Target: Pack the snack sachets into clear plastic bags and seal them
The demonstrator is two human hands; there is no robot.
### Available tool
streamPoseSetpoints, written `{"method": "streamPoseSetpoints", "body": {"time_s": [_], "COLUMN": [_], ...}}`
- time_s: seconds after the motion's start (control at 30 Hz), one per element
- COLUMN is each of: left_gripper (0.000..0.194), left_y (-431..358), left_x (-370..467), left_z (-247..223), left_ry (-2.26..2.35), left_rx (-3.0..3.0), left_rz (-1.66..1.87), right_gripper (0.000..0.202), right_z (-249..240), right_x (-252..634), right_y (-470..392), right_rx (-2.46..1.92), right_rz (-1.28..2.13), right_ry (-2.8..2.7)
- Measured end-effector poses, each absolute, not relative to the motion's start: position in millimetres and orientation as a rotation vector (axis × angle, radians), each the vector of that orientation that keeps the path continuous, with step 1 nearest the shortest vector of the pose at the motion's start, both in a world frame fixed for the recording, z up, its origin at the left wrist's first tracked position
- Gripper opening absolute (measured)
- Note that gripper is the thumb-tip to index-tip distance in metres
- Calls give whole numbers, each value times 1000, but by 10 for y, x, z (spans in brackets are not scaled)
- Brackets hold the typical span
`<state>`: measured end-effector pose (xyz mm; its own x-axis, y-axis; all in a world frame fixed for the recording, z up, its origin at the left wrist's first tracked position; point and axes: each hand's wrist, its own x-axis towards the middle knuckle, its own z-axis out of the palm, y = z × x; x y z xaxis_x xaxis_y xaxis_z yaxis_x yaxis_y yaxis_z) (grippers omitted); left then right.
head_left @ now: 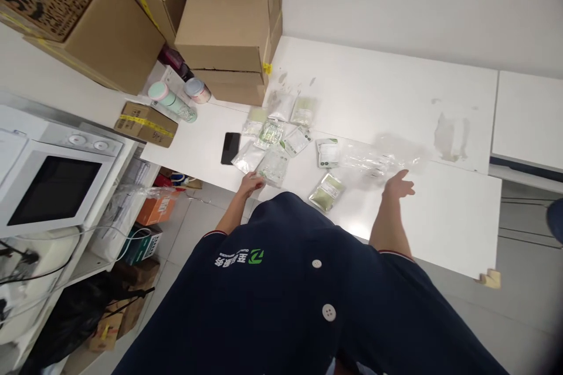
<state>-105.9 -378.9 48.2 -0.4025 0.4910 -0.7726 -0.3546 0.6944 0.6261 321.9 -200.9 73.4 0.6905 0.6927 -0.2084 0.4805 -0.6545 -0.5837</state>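
My left hand (pixel 251 184) is at the table's front edge, fingers bent and close together beside the lower corner of a clear packet (pixel 273 167). Whether anything is pinched in it I cannot make out. My right hand (pixel 399 185) is over the table with its fingers apart and nothing in them. Just beyond it lies crumpled clear plastic film (pixel 365 155), partly blurred. Between my hands are a green-filled packet (pixel 326 192) and a white-labelled packet (pixel 328 153). Several more packets, among them one with a white label (pixel 297 140), lie in a loose group beyond my left hand.
A black phone (pixel 230 148) lies left of the packets. Cardboard boxes (pixel 224 29) are stacked at the back left, near a mint bottle (pixel 172 102) and a lidded cup (pixel 197 91). A microwave (pixel 57 179) stands at far left. The white table (pixel 457 217) ends at right with a padded corner.
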Motion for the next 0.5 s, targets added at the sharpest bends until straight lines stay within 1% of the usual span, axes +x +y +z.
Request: {"method": "streamPoseSetpoints", "body": {"time_s": [0.03, 0.07, 0.13, 0.17, 0.23, 0.3, 0.37, 0.5], "left_gripper": [43, 39, 32, 30, 31, 34, 36, 37], "left_y": [-3759, -3715, -3605, -3548, -3455, -3408, -3408, -3454], "left_x": [-976, -896, -740, -665, -526, -418, -342, -245], "left_z": [505, 553, 702, 792, 965, 1090, 1145, 1128], "left_ry": [1728, 1681, 1529, 1432, 1308, 1291, 1317, 1369], "left_rx": [76, 57, 56, 78, 145, 272, 382, 468], "left_rz": [963, 989, 1032, 1057, 1082, 1040, 976, 962], "right_gripper": [54, 54, 54, 54, 45, 40, 37, 38], "right_z": [723, 716, 710, 713, 740, 805, 904, 1090], "right_x": [3001, 2748, 2211, 1966, 1605, 1445, 1430, 1458], "right_y": [-2129, -2255, -2507, -2618, -2778, -2840, -2828, -2777], "right_rx": [-2449, -2378, -2084, -2009, -1823, -1683, -1594, -1518], "right_rz": [554, 675, 1285, 1454, 1779, 1878, 1855, 1939], "right_ry": [-859, -977, -1262, -1296, -1299, -1254, -1228, -1237]}}
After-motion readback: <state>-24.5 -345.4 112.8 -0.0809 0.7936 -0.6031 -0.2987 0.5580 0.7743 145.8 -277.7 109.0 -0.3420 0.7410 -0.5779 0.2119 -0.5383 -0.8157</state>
